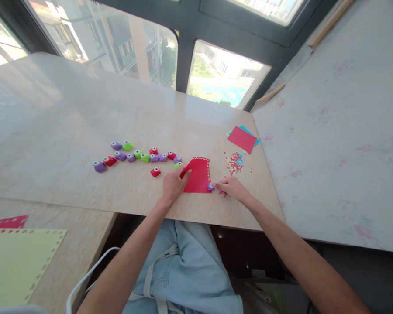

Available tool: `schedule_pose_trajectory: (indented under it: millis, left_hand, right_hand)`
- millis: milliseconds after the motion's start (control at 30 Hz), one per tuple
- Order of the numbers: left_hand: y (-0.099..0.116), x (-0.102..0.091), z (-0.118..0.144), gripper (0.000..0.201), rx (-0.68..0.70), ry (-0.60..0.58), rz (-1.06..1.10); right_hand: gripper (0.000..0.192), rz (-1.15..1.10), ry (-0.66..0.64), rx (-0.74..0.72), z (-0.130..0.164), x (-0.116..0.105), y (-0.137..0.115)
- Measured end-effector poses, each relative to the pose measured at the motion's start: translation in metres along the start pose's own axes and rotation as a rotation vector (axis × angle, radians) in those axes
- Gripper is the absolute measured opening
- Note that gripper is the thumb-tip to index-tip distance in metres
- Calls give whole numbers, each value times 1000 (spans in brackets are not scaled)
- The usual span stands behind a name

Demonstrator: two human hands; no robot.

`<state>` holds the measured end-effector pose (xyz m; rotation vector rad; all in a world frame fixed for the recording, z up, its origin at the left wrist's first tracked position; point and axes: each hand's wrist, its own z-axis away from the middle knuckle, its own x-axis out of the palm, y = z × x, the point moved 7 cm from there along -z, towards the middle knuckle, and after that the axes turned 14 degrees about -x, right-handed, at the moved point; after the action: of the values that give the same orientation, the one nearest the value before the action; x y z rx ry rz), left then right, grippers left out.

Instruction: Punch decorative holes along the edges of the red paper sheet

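A red sheet of paper with small holes punched along its top and right edges lies on the beige table. My left hand pinches the sheet's left edge. My right hand presses a small purple punch against the sheet's lower right corner. Most of the punch is hidden by my fingers.
Several small punches in purple, green and red lie scattered to the left of the sheet. A pile of punched confetti sits to the right, with red and blue sheets behind it. Yellow and red punched sheets lie at the lower left.
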<state>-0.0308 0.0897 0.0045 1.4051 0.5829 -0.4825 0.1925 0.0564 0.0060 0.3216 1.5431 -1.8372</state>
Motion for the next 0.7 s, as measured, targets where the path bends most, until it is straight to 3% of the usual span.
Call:
schedule_pose_trajectory:
  millis: [400, 700]
  left_hand:
    - [2, -1, 0, 29, 8, 2, 0]
    - [2, -1, 0, 29, 1, 1, -6]
  right_hand:
    - [49, -59, -63, 70, 0, 4, 5]
    - [48, -264, -70, 223, 7, 11, 13]
